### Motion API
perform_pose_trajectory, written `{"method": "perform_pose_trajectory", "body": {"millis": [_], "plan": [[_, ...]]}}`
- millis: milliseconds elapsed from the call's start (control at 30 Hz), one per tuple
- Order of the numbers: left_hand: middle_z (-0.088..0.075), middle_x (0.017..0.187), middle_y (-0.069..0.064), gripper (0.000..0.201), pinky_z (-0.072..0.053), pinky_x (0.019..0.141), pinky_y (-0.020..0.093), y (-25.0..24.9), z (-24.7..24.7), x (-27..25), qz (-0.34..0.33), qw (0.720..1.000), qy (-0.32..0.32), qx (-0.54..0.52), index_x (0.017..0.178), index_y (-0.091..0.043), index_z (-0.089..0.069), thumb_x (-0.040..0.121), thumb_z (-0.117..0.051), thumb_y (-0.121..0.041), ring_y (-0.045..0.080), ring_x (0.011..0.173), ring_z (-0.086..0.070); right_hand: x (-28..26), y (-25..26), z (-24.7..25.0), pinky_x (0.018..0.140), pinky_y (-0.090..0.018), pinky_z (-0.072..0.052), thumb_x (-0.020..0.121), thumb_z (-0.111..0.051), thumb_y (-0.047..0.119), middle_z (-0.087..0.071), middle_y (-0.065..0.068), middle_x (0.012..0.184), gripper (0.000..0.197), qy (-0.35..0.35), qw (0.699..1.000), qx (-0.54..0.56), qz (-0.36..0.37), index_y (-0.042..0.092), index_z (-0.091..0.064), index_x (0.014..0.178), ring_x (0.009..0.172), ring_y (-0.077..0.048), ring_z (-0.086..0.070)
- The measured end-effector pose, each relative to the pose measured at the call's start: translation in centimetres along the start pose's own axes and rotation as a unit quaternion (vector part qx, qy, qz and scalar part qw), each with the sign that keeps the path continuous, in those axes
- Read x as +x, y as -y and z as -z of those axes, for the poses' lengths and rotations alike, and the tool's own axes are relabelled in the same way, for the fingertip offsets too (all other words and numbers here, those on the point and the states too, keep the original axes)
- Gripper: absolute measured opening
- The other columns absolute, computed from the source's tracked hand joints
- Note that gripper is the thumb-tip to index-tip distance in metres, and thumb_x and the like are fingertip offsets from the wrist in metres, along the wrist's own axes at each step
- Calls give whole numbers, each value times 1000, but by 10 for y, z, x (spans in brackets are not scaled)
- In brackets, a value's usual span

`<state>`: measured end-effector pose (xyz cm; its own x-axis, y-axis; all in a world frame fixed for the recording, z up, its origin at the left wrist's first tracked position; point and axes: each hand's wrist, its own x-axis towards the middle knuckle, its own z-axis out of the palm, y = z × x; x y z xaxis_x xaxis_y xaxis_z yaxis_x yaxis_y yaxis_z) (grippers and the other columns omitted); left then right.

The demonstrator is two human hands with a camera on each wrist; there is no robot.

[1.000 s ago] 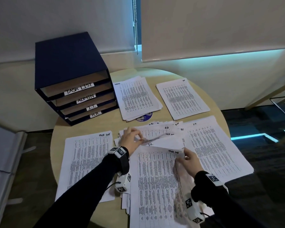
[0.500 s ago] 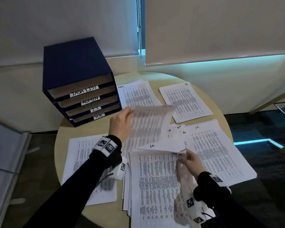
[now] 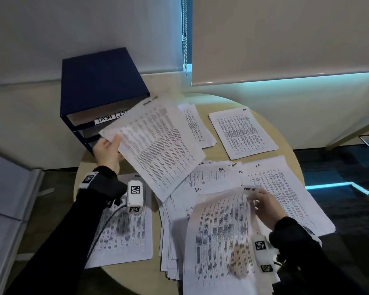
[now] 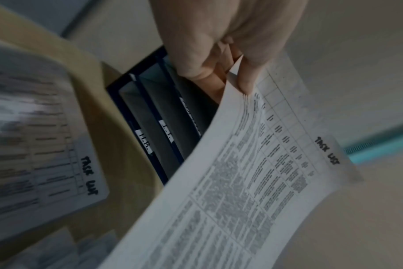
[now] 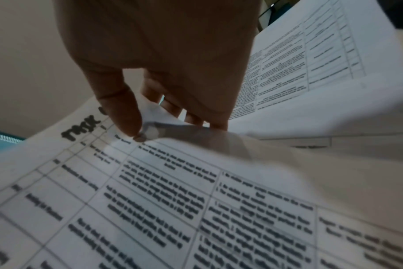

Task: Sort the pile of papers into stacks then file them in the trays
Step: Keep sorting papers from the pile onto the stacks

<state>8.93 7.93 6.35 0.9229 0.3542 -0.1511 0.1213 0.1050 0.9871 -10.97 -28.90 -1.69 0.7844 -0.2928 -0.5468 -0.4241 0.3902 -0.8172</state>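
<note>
A round bench (image 3: 290, 152) stands against a pale wall under drawn blinds, spread with printed sheets. At the far left corner sits a blue set of trays (image 3: 98, 90), labelled openings facing the person, so a glance tells where each heading belongs. In front of it lies a flat stack marked "Task List" (image 3: 126, 228), kept well apart from the others. The left hand (image 3: 107, 152) pinches one sheet (image 3: 158, 150) by its edge between thumb and fingers, lifted clear; its corner also reads "Task List", so it likely goes onto that stack. In the middle the unsorted pile (image 3: 200, 184) fans out, headings showing. The right hand (image 3: 268, 207) pinches the top corner of the next sheet (image 3: 219, 235), peeling it up. Three sorted stacks lie beyond.
</note>
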Motion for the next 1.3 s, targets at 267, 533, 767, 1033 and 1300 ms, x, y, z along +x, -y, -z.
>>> {"method": "perform_pose_trajectory", "body": {"millis": [267,533,767,1033,1300], "plan": [[-64,116,11,22,-52,90,35,15,22,-9,67,997,40,20,116,-4,-59,94,-59,-8,23,101,-63,-4,11,-20,62,-31,-37,56,-53,7,-53,-6,74,18,31,999,35,-1,12,-51,73,68,-21,-46],[-64,120,13,36,-45,102,41,84,22,-54,84,971,142,175,123,0,-60,88,-67,-10,28,111,-61,-2,16,-21,60,-30,-41,75,-46,3,-49,-5,71,8,3,1000,12,4,10,-43,75,63,-20,-46],[-62,113,5,33,-42,94,30,99,13,-62,71,953,207,212,123,-6,-58,92,-64,-15,22,108,-58,12,25,-22,52,-25,-33,75,-46,7,-35,-4,65,12,-48,997,58,-31,11,-39,66,56,-18,-37],[-69,107,5,35,-50,93,33,126,-14,-85,160,908,315,222,130,-8,-53,96,-56,-6,22,98,-65,22,-1,-62,62,-25,-45,80,-50,2,-55,-16,78,7,-104,981,-165,1,3,-53,74,70,-25,-50],[-62,98,2,43,-51,68,25,128,-46,-92,179,908,314,210,129,-14,-54,97,-50,-43,10,74,-60,25,-18,-46,79,-40,-46,92,-53,14,-59,-10,87,10,-99,953,-282,49,4,-53,90,83,-25,-55]]}}
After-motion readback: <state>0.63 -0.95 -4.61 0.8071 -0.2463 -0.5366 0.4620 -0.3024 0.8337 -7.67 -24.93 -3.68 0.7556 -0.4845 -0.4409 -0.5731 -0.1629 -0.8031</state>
